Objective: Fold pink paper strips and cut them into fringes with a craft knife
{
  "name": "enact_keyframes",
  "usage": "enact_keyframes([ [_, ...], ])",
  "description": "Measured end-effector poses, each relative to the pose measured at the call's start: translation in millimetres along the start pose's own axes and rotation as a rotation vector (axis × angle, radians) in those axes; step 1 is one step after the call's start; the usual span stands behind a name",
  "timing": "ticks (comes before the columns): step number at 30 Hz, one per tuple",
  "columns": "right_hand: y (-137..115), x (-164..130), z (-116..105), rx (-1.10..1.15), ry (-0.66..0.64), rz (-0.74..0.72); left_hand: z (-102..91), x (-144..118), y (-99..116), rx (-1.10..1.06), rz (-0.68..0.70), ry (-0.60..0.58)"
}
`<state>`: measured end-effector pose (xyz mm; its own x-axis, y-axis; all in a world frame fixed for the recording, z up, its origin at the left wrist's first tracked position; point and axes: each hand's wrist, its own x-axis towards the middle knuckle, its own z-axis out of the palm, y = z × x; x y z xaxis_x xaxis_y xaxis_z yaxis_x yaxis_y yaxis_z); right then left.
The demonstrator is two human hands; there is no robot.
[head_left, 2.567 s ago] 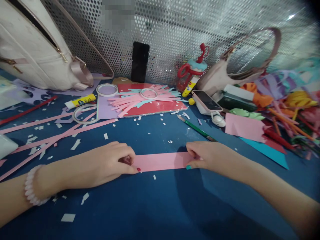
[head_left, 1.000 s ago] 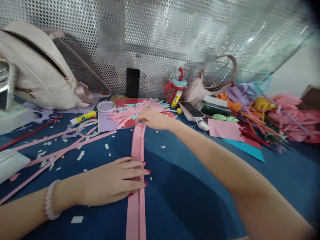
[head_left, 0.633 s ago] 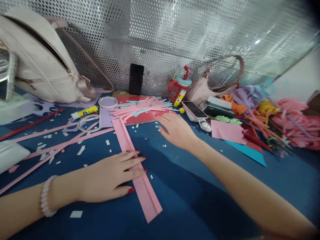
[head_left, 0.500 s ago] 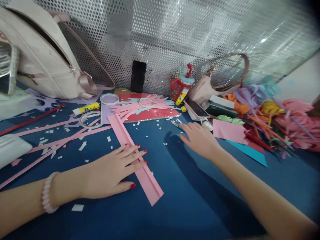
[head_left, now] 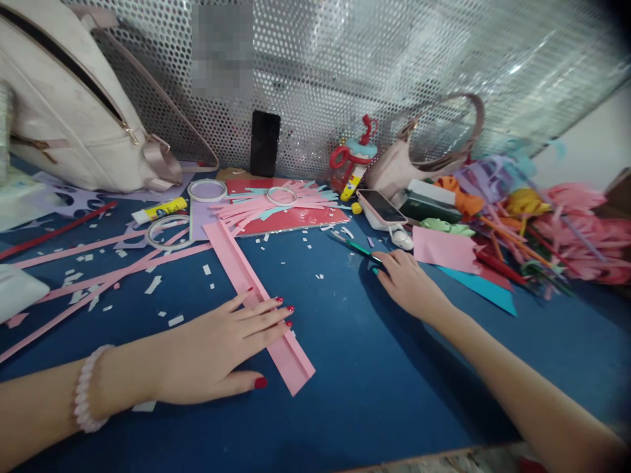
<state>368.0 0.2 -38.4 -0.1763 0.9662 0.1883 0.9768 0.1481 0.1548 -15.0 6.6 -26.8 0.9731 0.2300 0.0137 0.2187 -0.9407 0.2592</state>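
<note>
Left hand [head_left: 224, 348], palm down with fingers spread wide and flat, presses on the long folded strip of pink paper [head_left: 256, 299]; red-painted nails rest on and just past the strip's right edge, and a pale bead bracelet [head_left: 83, 387] circles the wrist. That strip lies diagonally on the blue felt-covered desk [head_left: 345, 368], its far end near the red sheet [head_left: 296, 220] and its near end just right of the thumb. A lengthwise crease runs along the strip.

Loose items left of the strip: thin pink paper strips [head_left: 98, 259], small white paper scraps [head_left: 152, 286], a yellow glue stick [head_left: 160, 210] and clear tape rings [head_left: 170, 231]. A cream quilted backpack [head_left: 73, 125] leans against the perforated metal wall [head_left: 394, 66]. Fringed pink and teal paper [head_left: 271, 202] lies on the red sheet.

Right hand [head_left: 407, 286], fingers partly curled and loosely open, touches the near end of a green-handled tool [head_left: 357, 247] with its fingertips; whether it grips the tool cannot be told. A pink-cased phone [head_left: 380, 207] and a flat pink paper sheet [head_left: 444, 251] lie just beyond.

Compared with half a second ago, the right hand sits closer to the tool and its fingers have curled; the left hand and strip keep nearly the same position.
</note>
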Motion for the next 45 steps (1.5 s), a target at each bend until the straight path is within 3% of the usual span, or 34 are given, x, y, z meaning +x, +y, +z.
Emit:
enact_keyframes([
  [8, 9.2, 31.7, 4.6, 0.182, -0.006, -0.025, 0.2, 0.5, -0.9, -0.034, 0.003, 0.008],
  [12, 10.9, 30.8, 0.0, 0.235, -0.039, -0.031, 0.1, 0.0, -0.3, 0.012, -0.062, 0.028],
  [20, -12.6, -14.0, -22.2, 0.38, -0.082, -0.084, 3.7, 1.3, 1.0, 0.074, -0.177, -0.003],
  [26, -48.0, -54.9, -49.5, 0.549, -0.127, -0.12, 7.3, -0.2, -0.6, 0.073, -0.162, 0.015],
  [29, -68.9, -78.5, -63.3, 0.602, -0.209, -0.215, 8.1, -0.4, -0.5, 0.087, -0.153, 0.036],
  [32, -87.3, -97.0, -72.1, 0.567, -0.208, -0.354, 8.4, -0.2, 0.4, 0.108, -0.154, 0.033],
  [36, -100.4, -107.3, -72.4, 0.36, -0.032, -0.508, 8.6, 0.2, 1.2, 0.136, -0.162, 0.023],
  [45, -103.4, -113.8, -63.6, 0.202, -0.002, -0.547, 6.1, -1.1, 3.1, 0.169, -0.137, 0.032],
])
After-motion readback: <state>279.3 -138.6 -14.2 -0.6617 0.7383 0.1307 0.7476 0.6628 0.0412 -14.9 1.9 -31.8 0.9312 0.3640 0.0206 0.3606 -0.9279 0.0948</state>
